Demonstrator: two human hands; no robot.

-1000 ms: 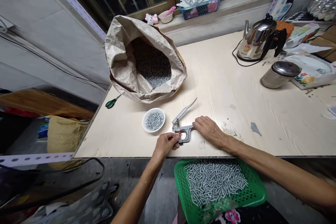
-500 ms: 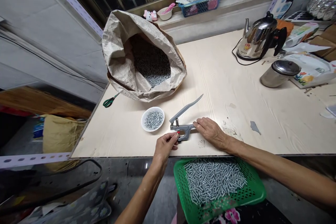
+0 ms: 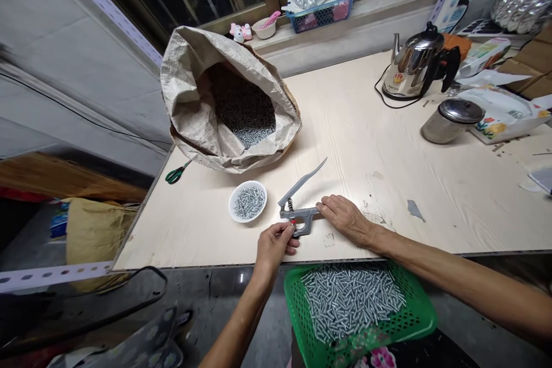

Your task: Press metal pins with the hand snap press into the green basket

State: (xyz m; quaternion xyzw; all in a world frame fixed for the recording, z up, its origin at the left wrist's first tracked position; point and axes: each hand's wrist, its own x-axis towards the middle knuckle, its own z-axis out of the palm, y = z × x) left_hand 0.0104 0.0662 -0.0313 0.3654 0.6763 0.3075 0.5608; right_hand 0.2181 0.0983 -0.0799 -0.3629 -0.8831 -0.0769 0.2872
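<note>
Grey snap-fastener pliers lie on the table, one long lever raised, with a dark spring and a small red piece at the jaw. My right hand is closed round the end of the lower handle. At the jaw, my left hand has thumb and fingers pinched together beside the red piece; whatever they hold is hidden. Left of the pliers stands a white bowl of small silver screw-like metal pieces. Below the table edge, a green basket holds many more such pieces.
A large open sack of metal pieces stands behind the bowl, with green-handled scissors to its left. A steel kettle and a lidded jar stand at the back right. The table's front edge runs just below my hands.
The whole view has shifted slightly, with the sack and bowl appearing a little lower and further left. Both hands keep their places on the pliers and at the jaw.
</note>
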